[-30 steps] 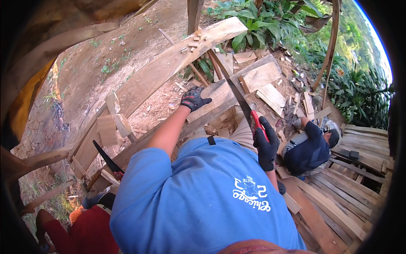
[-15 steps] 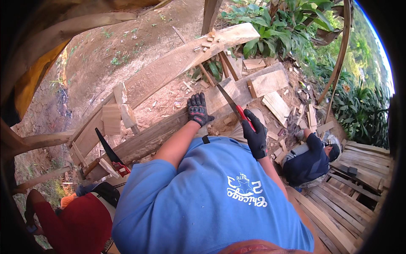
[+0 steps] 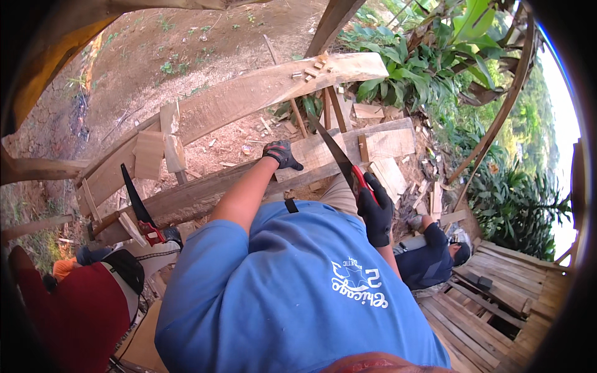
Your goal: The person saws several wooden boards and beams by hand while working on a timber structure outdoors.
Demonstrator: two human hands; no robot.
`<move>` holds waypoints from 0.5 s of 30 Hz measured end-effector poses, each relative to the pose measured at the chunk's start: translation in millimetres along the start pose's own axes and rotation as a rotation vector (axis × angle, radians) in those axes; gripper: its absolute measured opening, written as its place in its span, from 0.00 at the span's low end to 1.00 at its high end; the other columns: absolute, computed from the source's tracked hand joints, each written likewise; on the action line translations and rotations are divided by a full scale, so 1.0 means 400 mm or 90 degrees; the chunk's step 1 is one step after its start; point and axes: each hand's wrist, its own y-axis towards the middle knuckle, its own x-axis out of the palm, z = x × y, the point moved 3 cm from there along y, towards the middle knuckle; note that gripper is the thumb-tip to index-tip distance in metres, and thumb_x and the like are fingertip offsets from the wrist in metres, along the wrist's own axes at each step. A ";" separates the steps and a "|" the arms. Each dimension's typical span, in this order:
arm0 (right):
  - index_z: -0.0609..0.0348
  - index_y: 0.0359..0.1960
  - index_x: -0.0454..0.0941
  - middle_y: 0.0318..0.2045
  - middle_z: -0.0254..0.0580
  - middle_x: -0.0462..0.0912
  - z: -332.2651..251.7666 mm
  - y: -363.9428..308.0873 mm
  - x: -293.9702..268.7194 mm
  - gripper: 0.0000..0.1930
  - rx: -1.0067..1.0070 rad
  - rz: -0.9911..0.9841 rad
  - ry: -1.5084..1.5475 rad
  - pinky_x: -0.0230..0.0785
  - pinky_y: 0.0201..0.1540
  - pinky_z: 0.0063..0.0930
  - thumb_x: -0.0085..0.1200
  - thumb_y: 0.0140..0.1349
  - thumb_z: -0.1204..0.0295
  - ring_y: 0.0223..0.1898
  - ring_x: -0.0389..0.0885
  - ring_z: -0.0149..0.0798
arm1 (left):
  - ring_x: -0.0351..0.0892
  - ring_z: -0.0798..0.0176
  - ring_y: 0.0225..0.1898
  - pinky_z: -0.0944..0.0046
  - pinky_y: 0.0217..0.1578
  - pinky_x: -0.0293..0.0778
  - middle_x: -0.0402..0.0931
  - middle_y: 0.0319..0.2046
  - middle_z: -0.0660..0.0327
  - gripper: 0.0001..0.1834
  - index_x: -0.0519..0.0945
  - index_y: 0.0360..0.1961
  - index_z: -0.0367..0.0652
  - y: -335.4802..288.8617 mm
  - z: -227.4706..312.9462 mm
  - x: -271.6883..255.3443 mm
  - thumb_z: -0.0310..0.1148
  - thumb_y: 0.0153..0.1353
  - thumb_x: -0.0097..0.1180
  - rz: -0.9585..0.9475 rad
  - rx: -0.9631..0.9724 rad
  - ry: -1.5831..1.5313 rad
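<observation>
R hand (image 3: pixel 377 214), gloved, fingers gripping red-handled handsaw (image 3: pixel 339 161), blade on plank (image 3: pixel 348 152); L hand (image 3: pixel 281 153) fingers closed on plank's near edge.

Bright daylight, heavy fisheye edge warp
</observation>
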 end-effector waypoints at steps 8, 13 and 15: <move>0.60 0.71 0.81 0.41 0.36 0.87 -0.060 0.052 0.037 0.25 0.056 -0.038 -0.012 0.73 0.34 0.22 0.61 0.76 0.65 0.30 0.79 0.23 | 0.80 0.46 0.61 0.47 0.62 0.76 0.80 0.56 0.50 0.51 0.79 0.66 0.39 -0.146 0.116 0.079 0.59 0.45 0.81 0.319 0.098 0.128; 0.60 0.70 0.82 0.43 0.37 0.89 -0.031 0.098 0.080 0.24 -0.015 -0.053 -0.122 0.76 0.36 0.25 0.62 0.75 0.65 0.30 0.80 0.23 | 0.82 0.45 0.60 0.46 0.61 0.79 0.79 0.58 0.47 0.41 0.83 0.57 0.39 -0.125 0.141 0.055 0.54 0.47 0.80 0.166 0.096 0.036; 0.55 0.71 0.81 0.41 0.32 0.86 0.010 0.109 0.089 0.24 -0.032 -0.057 -0.095 0.70 0.30 0.21 0.62 0.78 0.64 0.28 0.74 0.20 | 0.83 0.44 0.60 0.44 0.60 0.80 0.79 0.59 0.46 0.40 0.83 0.57 0.39 -0.121 0.136 0.045 0.54 0.48 0.80 0.153 0.091 0.014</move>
